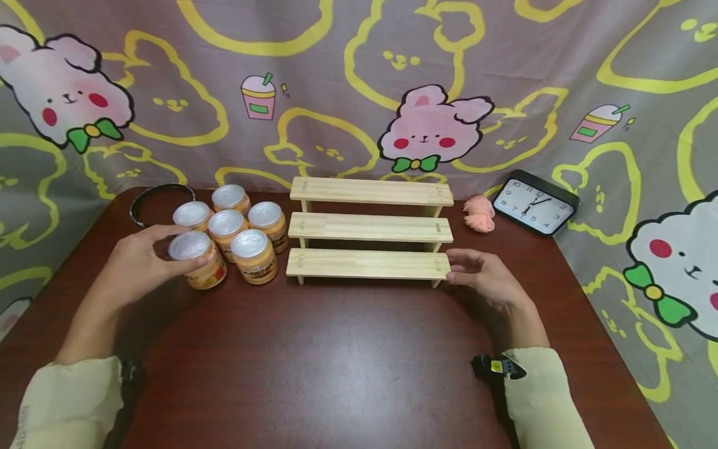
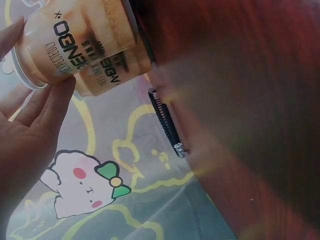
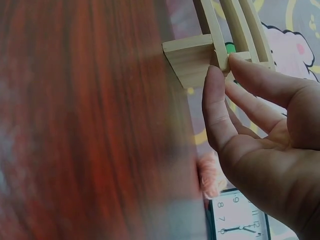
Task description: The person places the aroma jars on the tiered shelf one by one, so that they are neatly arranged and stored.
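Note:
My left hand (image 1: 137, 259) grips a small can (image 1: 210, 272) with an orange label and silvery lid, thumb on its near side and fingers behind. In the left wrist view, the left hand (image 2: 35, 117) has its fingers round the printed can (image 2: 65, 37). Several matching cans (image 1: 255, 265) stand close beside it. On the right, my right hand (image 1: 488, 274) pinches the right end of the lowest board of a three-tier wooden shelf (image 1: 370, 264). The right wrist view has the right hand (image 3: 265, 130) with fingertips at the corner of the wooden shelf (image 3: 192, 55).
A dark round band (image 1: 134, 206) lies behind the cans at the back left. Pink yarn (image 1: 479, 214) and a black-framed clock (image 1: 535, 202) are right of the shelf. A patterned cloth (image 1: 325, 137) hangs behind the brown table (image 1: 336, 368).

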Action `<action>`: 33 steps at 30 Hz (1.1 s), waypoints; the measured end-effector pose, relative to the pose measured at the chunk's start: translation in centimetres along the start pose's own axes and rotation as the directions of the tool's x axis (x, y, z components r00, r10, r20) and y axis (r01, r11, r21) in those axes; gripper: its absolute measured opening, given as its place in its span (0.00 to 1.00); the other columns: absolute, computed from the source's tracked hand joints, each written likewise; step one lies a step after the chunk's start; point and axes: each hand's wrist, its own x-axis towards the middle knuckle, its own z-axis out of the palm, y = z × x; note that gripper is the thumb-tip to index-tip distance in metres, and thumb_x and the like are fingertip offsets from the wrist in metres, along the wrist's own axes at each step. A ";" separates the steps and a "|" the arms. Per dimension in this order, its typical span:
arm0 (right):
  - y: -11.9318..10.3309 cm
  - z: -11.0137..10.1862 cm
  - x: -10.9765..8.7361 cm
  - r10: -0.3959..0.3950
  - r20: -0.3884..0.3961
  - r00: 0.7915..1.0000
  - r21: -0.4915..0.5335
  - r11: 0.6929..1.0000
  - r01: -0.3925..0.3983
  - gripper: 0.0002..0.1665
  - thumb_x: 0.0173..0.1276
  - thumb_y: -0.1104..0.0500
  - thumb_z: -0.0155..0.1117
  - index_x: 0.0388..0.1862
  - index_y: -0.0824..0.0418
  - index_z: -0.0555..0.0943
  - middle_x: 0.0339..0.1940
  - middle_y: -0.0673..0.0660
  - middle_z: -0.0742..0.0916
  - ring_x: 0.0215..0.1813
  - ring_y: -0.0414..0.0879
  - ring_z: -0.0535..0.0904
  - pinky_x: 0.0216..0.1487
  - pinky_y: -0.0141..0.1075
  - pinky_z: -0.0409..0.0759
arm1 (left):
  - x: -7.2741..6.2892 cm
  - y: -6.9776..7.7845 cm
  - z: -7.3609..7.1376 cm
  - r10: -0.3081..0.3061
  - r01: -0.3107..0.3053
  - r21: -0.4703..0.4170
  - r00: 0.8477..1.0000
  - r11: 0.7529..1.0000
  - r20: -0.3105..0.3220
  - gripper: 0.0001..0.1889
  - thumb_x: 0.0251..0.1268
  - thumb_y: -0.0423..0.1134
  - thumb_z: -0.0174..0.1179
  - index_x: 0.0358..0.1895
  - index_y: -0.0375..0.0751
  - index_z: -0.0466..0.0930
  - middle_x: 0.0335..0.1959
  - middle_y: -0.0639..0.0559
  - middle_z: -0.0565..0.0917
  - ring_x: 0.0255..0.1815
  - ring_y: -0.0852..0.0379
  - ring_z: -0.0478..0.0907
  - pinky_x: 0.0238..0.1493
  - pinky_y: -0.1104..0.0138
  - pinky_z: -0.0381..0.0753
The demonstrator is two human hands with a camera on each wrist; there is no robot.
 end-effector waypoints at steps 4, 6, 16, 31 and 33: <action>0.3 -0.1 0.1 0.003 0.020 1.000 0.057 0.998 -0.004 0.37 0.68 0.69 0.68 0.73 0.73 0.66 0.62 0.70 0.79 0.53 0.42 0.81 0.52 0.35 0.83 | 0.1 0.4 -0.4 -0.001 0.002 -0.006 1.000 1.000 0.012 0.36 0.49 0.52 0.81 0.58 0.32 0.81 0.55 0.29 0.80 0.53 0.38 0.74 0.42 0.65 0.67; 0.4 -0.2 0.2 -0.002 0.040 0.999 0.101 0.995 -0.002 0.37 0.69 0.70 0.67 0.73 0.75 0.64 0.61 0.69 0.79 0.52 0.41 0.82 0.53 0.37 0.83 | 0.0 0.7 -0.7 -0.001 0.001 -0.009 1.000 1.000 0.015 0.36 0.49 0.52 0.81 0.58 0.32 0.81 0.55 0.30 0.81 0.52 0.40 0.74 0.41 0.67 0.68; 0.7 -0.6 0.4 0.015 0.082 0.997 0.217 0.976 -0.032 0.37 0.70 0.73 0.63 0.74 0.76 0.60 0.59 0.65 0.78 0.50 0.42 0.83 0.55 0.38 0.83 | 0.3 1.8 -1.9 -0.018 0.019 -0.016 0.999 1.000 0.037 0.38 0.51 0.52 0.80 0.62 0.33 0.79 0.58 0.29 0.78 0.52 0.39 0.72 0.42 0.63 0.71; 0.8 -0.4 0.5 -0.027 0.097 0.995 0.237 0.972 0.003 0.36 0.71 0.73 0.62 0.73 0.79 0.60 0.61 0.65 0.76 0.50 0.42 0.83 0.54 0.36 0.83 | 0.6 2.6 -1.9 -0.005 -0.014 -0.176 0.994 0.984 -0.107 0.32 0.53 0.43 0.80 0.62 0.39 0.82 0.55 0.56 0.81 0.52 0.67 0.67 0.47 0.72 0.65; 0.8 -0.4 0.5 -0.028 0.094 0.995 0.237 0.971 0.005 0.36 0.71 0.73 0.63 0.73 0.79 0.60 0.62 0.65 0.75 0.50 0.42 0.83 0.54 0.36 0.83 | 0.7 2.8 -1.7 0.017 -0.041 -0.197 0.992 0.979 -0.123 0.31 0.52 0.41 0.80 0.61 0.39 0.83 0.52 0.67 0.79 0.52 0.67 0.68 0.47 0.75 0.66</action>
